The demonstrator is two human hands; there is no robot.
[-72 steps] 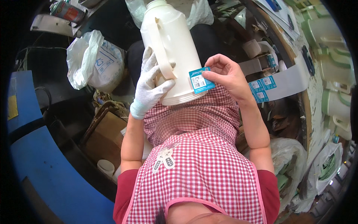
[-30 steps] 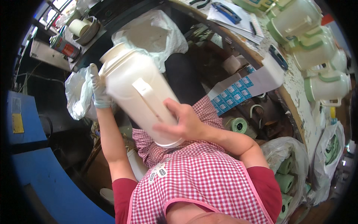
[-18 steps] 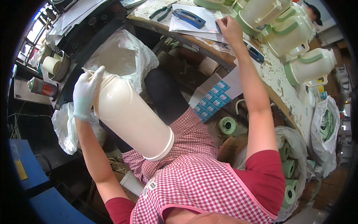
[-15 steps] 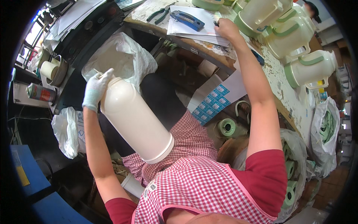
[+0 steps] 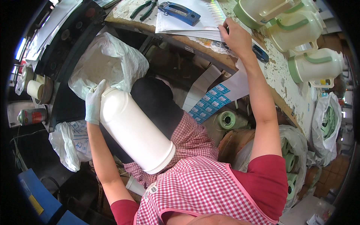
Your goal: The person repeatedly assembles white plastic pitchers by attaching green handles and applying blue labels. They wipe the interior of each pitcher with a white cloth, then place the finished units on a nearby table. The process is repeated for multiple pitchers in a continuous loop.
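A long white plastic bottle-shaped body [image 5: 133,129] lies slantwise across my lap, its ribbed wide end against the checked apron [image 5: 202,180]. My left hand [image 5: 95,100], in a pale glove, is closed around its narrow far end. On the worktable, my bare right hand [image 5: 238,37] is at the right edge of a stack of white sheets [image 5: 210,24]. Its fingers are bent, and a small dark thing shows at the fingertips, too little of it to name. A shiny strip lies on the sheets near that hand. A blue stapler-like tool [image 5: 180,13] rests on the stack.
Pliers [image 5: 144,9] lie left of the sheets. Cream and green jugs [image 5: 317,66] stand along the table's right side. A sheet of blue labels [image 5: 210,101] hangs below the table edge. An open plastic bag [image 5: 108,60] is beyond my left hand.
The view has shifted, with the table higher in it. My right hand has drawn slightly right and nearer along the sheets' edge. My left hand still holds the white body.
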